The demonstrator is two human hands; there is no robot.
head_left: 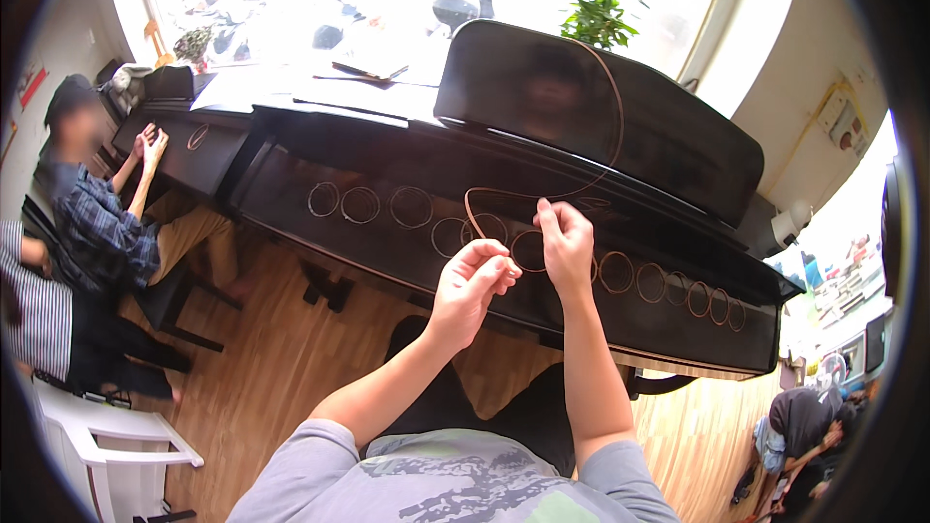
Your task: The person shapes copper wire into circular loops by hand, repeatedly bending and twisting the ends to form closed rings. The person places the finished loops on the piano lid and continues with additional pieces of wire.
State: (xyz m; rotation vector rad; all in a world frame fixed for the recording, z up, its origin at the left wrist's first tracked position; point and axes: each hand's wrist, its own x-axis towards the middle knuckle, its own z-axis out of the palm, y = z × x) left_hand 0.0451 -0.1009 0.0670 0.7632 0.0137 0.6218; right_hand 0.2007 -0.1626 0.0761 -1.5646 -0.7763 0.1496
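Observation:
My left hand (472, 291) is closed in a pinch on a long bronze-coloured wire string (620, 121), which looks like a guitar string. A small pale bit shows at its fingertips. To the right and slightly higher, my right hand (567, 242) pinches the same string between thumb and fingers. Between my hands the string bends up in a narrow loop; beyond the right hand it arcs over the black music stand (668, 126). Below lies a row of coiled strings on the black piano lid (291, 169): silvery coils (411, 190) leftward, bronze coils (616, 254) rightward.
White sheets (339, 97) and a dark flat object (363, 72) lie on the piano top. At left, a seated person (107, 203) is at another dark surface bearing a coil (198, 137); another person in stripes (39, 310) is nearer. A white stool (116, 441) stands lower left.

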